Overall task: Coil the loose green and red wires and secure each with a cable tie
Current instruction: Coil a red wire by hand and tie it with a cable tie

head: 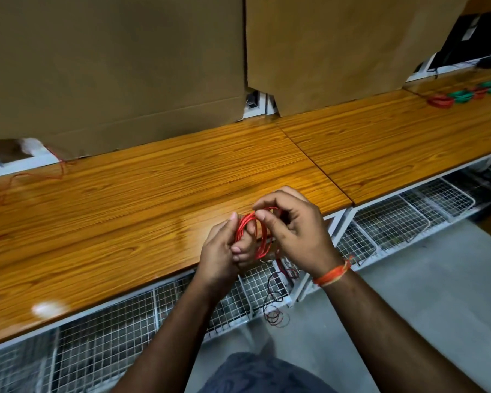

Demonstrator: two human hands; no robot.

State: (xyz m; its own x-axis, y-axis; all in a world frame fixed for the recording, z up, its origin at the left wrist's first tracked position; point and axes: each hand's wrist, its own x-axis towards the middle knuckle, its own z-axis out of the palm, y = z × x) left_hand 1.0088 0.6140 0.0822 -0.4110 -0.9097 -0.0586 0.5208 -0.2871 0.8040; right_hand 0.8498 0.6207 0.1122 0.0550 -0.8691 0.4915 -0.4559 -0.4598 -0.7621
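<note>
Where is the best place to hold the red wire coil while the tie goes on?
Probably the left side of the red wire coil, where the left hand already grips the strands bunched together. This leaves the top, which the right hand pinches, free for the tie.

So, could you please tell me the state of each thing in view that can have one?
red wire coil: wound in loops, held between both hands, no tie visible.
left hand: fingers through the coil, gripping it.
right hand: pinching the coil's top.
finished coils: red and green, lying coiled on the far right of the table.
loose red wire: uncoiled, trailing on the table's left.
</note>
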